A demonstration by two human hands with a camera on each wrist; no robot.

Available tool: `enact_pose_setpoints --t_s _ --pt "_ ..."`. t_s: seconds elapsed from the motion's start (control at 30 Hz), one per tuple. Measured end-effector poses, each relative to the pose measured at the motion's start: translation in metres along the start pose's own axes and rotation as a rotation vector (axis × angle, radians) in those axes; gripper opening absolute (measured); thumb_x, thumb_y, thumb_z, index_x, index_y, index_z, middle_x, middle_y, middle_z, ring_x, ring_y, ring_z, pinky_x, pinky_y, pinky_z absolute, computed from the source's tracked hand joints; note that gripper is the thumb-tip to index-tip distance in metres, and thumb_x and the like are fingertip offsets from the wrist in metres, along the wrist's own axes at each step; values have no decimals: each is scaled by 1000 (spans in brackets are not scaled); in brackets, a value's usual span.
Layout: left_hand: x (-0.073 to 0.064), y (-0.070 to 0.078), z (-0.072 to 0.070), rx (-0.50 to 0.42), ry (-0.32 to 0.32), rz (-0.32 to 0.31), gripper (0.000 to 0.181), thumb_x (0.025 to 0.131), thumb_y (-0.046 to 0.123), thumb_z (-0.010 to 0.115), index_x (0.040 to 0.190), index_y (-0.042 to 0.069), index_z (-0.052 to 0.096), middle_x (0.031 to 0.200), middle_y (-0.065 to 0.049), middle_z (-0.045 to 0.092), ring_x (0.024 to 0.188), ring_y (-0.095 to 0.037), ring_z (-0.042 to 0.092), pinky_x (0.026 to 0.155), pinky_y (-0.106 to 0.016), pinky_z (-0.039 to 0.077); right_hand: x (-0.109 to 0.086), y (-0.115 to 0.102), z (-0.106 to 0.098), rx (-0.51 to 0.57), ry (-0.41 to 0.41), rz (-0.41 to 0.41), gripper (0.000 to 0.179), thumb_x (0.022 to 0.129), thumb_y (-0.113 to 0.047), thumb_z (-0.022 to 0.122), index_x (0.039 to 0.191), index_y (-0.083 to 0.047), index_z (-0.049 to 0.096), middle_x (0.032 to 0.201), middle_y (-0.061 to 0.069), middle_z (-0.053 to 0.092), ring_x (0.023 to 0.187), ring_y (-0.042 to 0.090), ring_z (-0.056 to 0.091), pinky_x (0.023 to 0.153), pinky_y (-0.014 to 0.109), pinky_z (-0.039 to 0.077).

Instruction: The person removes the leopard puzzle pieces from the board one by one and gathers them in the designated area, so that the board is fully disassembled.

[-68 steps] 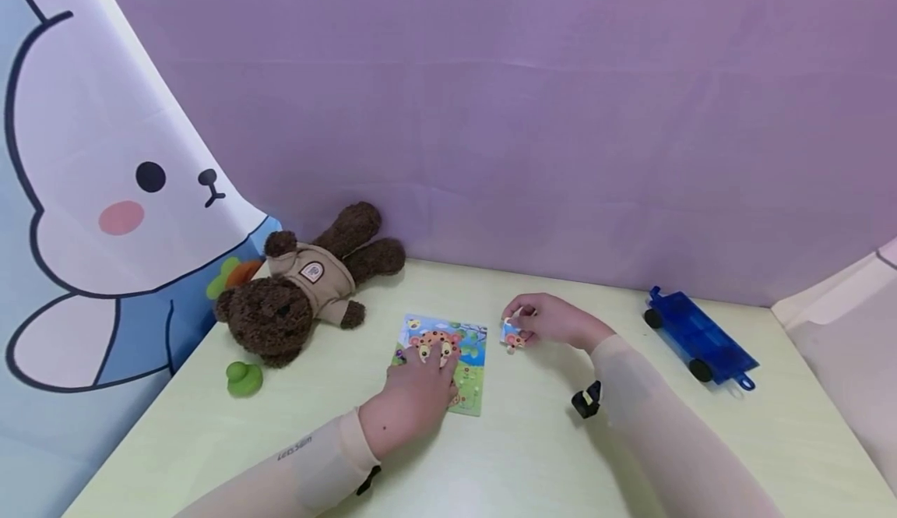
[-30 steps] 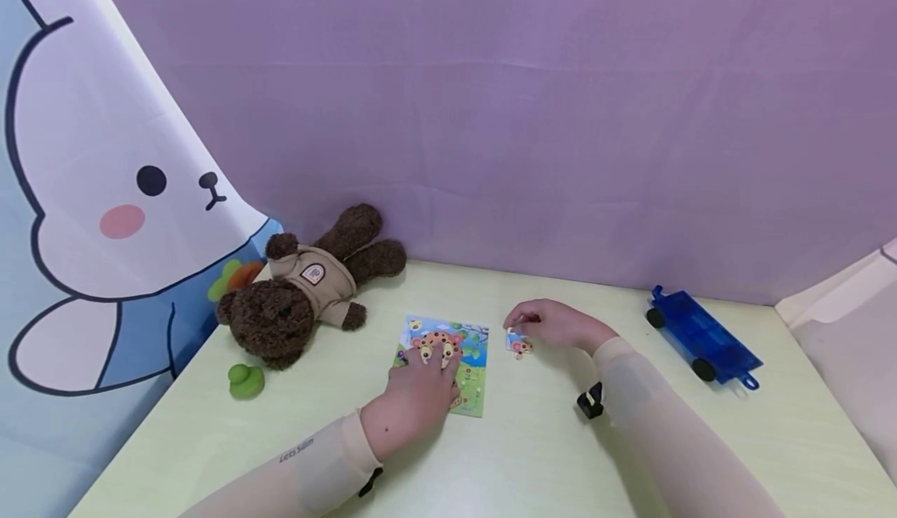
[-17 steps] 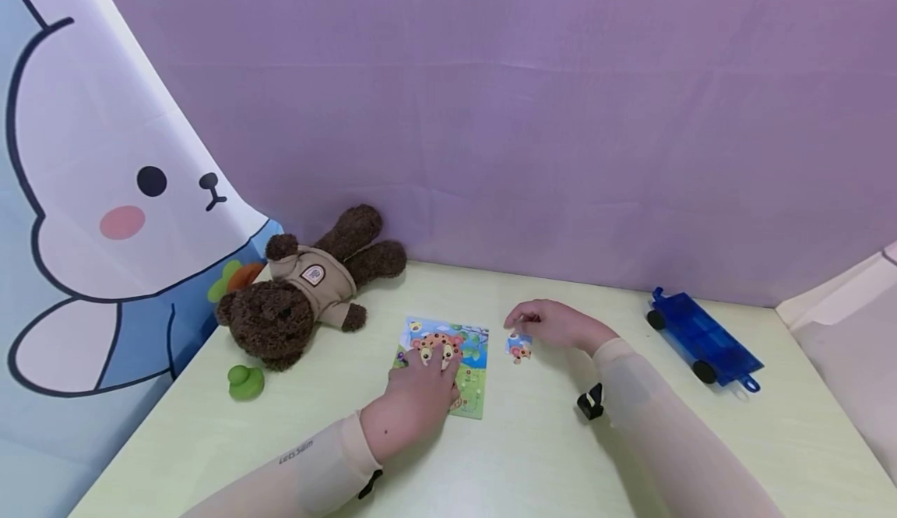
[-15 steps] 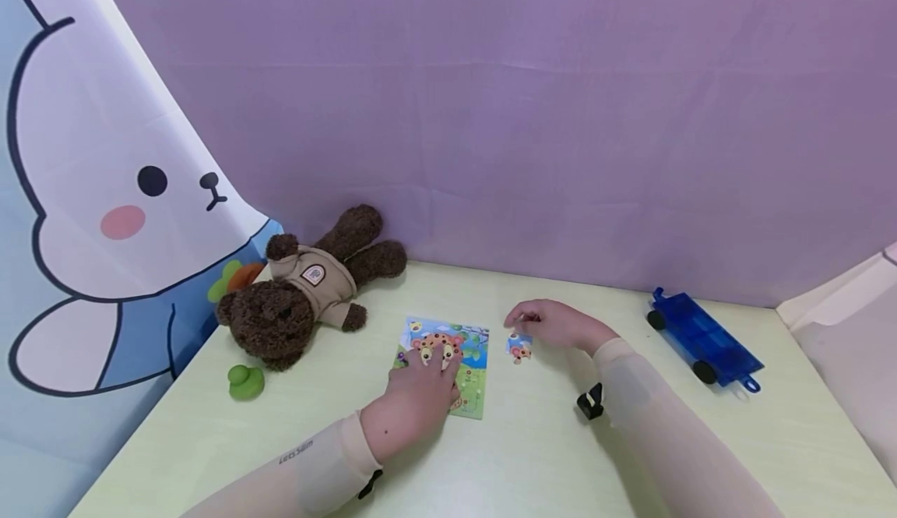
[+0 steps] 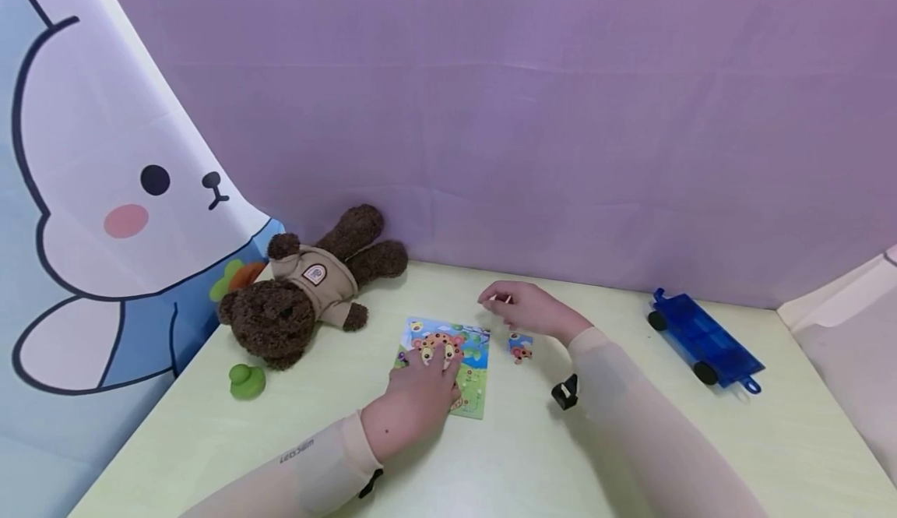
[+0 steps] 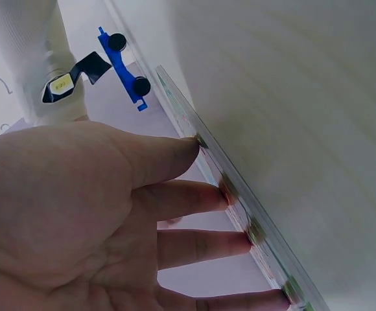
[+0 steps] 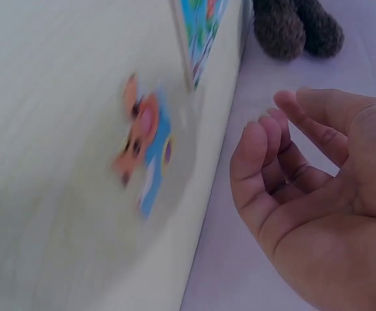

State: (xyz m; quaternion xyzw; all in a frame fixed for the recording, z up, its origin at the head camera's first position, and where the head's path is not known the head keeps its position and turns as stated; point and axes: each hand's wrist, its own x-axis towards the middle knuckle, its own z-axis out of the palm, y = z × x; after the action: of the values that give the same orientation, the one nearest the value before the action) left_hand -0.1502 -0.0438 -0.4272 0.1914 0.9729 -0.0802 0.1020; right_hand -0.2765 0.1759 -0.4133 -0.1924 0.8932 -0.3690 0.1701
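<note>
A puzzle board (image 5: pixel 475 393) with a spotted leopard picture lies flat on the table. My left hand (image 5: pixel 418 397) rests on it with fingers spread; in the left wrist view the thumb and fingertips (image 6: pixel 238 241) press on the board's face, nothing gripped. The hand hides the lower left of the picture. Right of the board lies a loose puzzle piece (image 5: pixel 520 348), blue and orange with part of an animal face; the right wrist view shows this piece (image 7: pixel 148 139) blurred. Above and slightly left of it hovers my right hand (image 5: pixel 529 308), fingers loosely bent and holding nothing.
A brown teddy bear (image 5: pixel 325 276) in a beige shirt lies at the back left. In front of it sits a green toy duck (image 5: pixel 247 382). A blue toy wagon (image 5: pixel 706 336) stands at the right. A purple cloth (image 5: pixel 525 128) hangs along the table's back edge.
My right hand has put the puzzle piece down on the table, let go, and moved left and back from it. The left hand has stayed on the board.
</note>
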Motion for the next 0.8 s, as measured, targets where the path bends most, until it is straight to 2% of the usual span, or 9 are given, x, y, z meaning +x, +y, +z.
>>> enact_pose_setpoints --t_s 0.17,0.3,0.4,0.63,0.8 --pt "0 1 0 -16 14 -4 60 110 50 52 165 25 44 166 -6 47 135 -49 59 77 -54 69 9 -16 12 3 -30 -13 31 111 -32 58 134 -16 71 112 15 71 79 20 63 76 37 60" --pt "0 2 1 24 14 5 59 111 47 53 165 24 44 159 -4 49 133 -49 60 77 -55 69 17 -24 23 -12 -43 -35 30 111 -32 58 133 -17 72 112 11 73 80 18 63 74 32 57" --pt "-1 3 1 43 -3 12 61 110 44 56 166 22 42 160 -4 47 134 -53 59 82 -58 68 23 -28 32 -14 -57 -37 28 111 -32 58 132 -19 72 110 9 72 80 17 63 72 29 55" --pt "-3 5 0 22 -18 21 70 104 30 69 167 19 40 165 -6 43 138 -59 55 91 -65 65 32 -31 49 -27 -85 -15 24 111 -31 57 128 -25 73 112 -1 72 96 15 64 88 35 54" --pt "-4 7 2 15 7 32 65 106 31 64 166 18 42 158 -10 47 134 -63 56 87 -68 65 36 -33 55 -28 -133 -11 24 111 -32 59 128 -23 72 104 1 72 91 16 64 85 34 54"
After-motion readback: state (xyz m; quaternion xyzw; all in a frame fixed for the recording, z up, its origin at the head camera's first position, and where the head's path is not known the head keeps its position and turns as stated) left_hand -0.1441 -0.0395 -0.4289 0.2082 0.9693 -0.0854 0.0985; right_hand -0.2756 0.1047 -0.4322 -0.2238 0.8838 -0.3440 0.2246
